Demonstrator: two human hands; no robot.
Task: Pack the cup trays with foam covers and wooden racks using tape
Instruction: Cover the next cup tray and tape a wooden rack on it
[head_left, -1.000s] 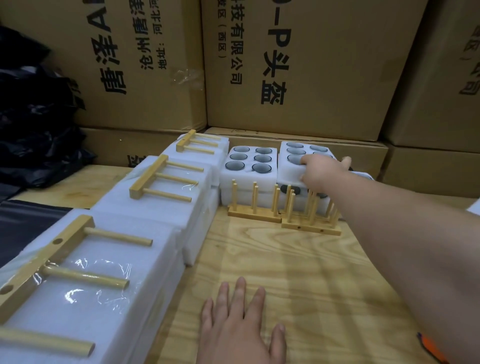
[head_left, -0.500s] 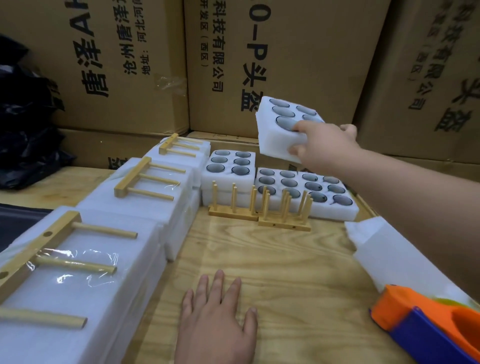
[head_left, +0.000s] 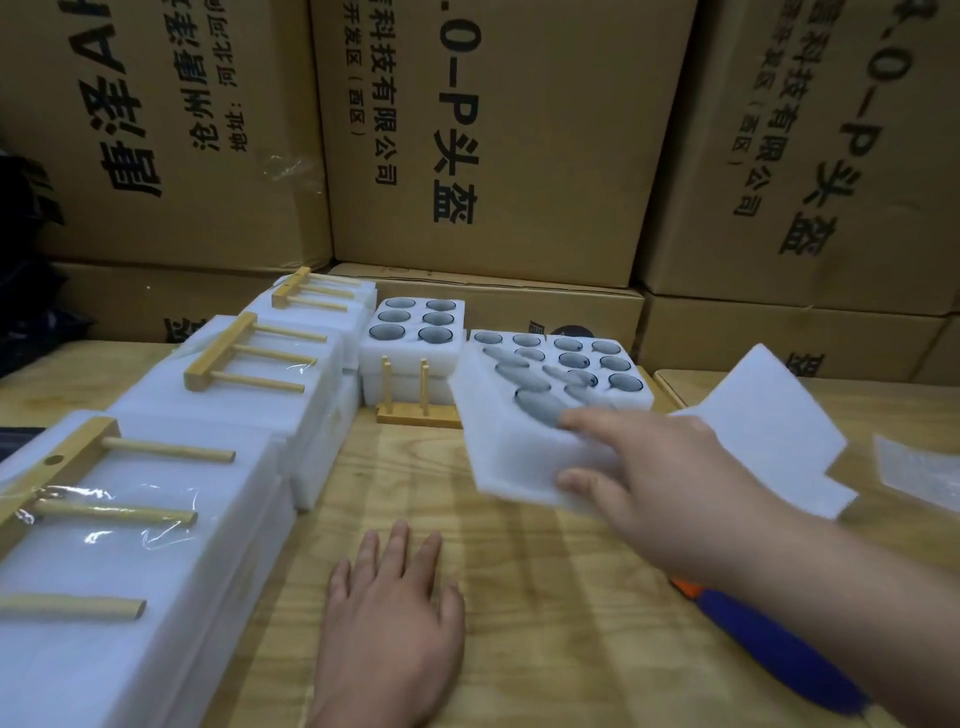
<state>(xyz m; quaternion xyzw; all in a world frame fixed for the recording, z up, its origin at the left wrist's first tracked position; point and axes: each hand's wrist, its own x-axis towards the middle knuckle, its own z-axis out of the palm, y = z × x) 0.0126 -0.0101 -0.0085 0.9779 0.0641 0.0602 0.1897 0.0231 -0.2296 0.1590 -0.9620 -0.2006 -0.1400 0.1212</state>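
My right hand (head_left: 660, 467) grips a white foam cup tray (head_left: 514, 436) with several glass cups in it, held tilted just above the wooden table (head_left: 519, 597). My left hand (head_left: 389, 623) rests flat on the table, fingers straight. More cup trays stand at the back: a stacked one (head_left: 415, 332) and a wide one (head_left: 597, 374). A wooden rack (head_left: 410, 400) stands upright in front of the stacked tray. A white foam cover sheet (head_left: 769, 431) lies to the right of my hand.
Three taped foam packs with wooden racks on top (head_left: 130, 519) (head_left: 249, 364) (head_left: 317, 296) line the left side. An orange and blue tape dispenser (head_left: 769, 639) lies under my right forearm. Cardboard boxes (head_left: 493, 130) wall the back. A plastic piece (head_left: 919, 473) lies far right.
My right hand lifted the cup tray off the back stack, carried it up, then brought it down and toward me over the table. My left hand stayed flat.
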